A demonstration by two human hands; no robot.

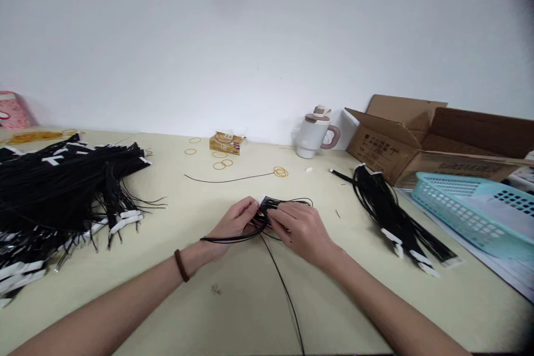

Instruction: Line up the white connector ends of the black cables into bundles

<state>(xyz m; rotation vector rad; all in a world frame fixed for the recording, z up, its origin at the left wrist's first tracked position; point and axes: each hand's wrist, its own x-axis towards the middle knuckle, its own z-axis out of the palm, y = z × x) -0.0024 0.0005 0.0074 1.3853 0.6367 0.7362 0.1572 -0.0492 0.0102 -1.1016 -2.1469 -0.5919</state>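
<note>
My left hand (238,219) is closed on a black wire harness (263,223), near the white connector (262,199) at its end. Thin black wires run from that connector toward my right hand (298,228), whose fingers are bent and pressed on the wires beside it. What exactly the right fingertips pinch is partly hidden. Some wires loop back over my left wrist, and one long black wire (285,289) trails down to the table's front edge.
A large heap of black harnesses (62,189) lies at left, a smaller bundle (387,211) at right. Behind are rubber bands (281,172), a small tissue box (227,143) and a white tumbler (312,134). An open carton (386,150) and a turquoise basket (467,214) stand at right.
</note>
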